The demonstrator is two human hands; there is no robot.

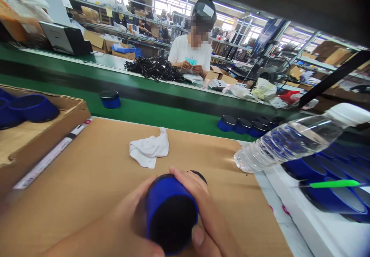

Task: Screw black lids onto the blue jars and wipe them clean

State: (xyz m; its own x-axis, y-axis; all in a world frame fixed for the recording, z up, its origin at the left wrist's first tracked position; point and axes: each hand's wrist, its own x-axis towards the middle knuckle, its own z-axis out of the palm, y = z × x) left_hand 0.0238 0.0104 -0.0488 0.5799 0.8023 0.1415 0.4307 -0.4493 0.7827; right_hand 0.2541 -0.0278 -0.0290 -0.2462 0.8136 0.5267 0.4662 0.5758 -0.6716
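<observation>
Both of my hands grip a blue cylindrical cup (pixel 172 212) with a black end facing up toward me. My left hand (pixel 124 220) wraps its left side. My right hand (pixel 206 214) holds its right side, with the thumb low on the cup. A black rim (pixel 199 175) shows just behind the cup, partly hidden by my right fingers. Beneath my hands lies a tan cardboard sheet (pixel 95 180), and a crumpled white cloth (pixel 149 148) rests on it ahead of them.
A clear water bottle (pixel 289 141) juts in at right above white trays of blue cups (pixel 326 168), with a green-handled tool (pixel 332 183) across them. A cardboard box (pixel 37 133) holds more cups at left. Black-topped blue cups (pixel 244 126) stand on a green conveyor (pixel 156 114), and a co-worker (pixel 189 54) sits beyond it.
</observation>
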